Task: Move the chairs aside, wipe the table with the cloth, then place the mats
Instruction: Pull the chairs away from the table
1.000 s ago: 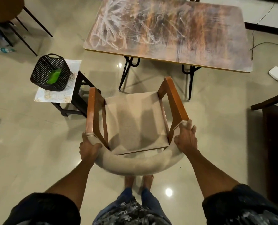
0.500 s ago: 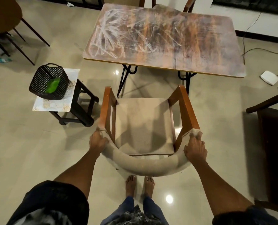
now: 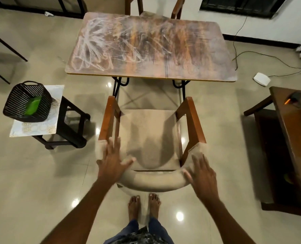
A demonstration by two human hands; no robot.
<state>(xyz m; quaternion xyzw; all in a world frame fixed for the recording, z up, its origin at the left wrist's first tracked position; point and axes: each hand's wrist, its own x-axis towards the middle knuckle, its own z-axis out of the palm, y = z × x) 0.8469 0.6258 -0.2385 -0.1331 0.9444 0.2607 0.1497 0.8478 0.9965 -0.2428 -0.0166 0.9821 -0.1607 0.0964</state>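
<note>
left hand [image 3: 113, 162] fingers spread, motion-blurred | right hand [image 3: 203, 175] same | chair [image 3: 149, 138] backrest contact unclear

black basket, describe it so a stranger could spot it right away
Start at the scratched brown wooden table, then look to its near left for the low dark stool. The black woven plastic basket sits tilted on it, the only container here, with something bright green inside.

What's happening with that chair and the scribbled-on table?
A person stands behind a cushioned wooden armchair set back from the chalk-marked table. The left hand and right hand are spread open over its padded backrest, gripping nothing. The table is not yet wiped. A black basket sits on a stool at left.
</note>
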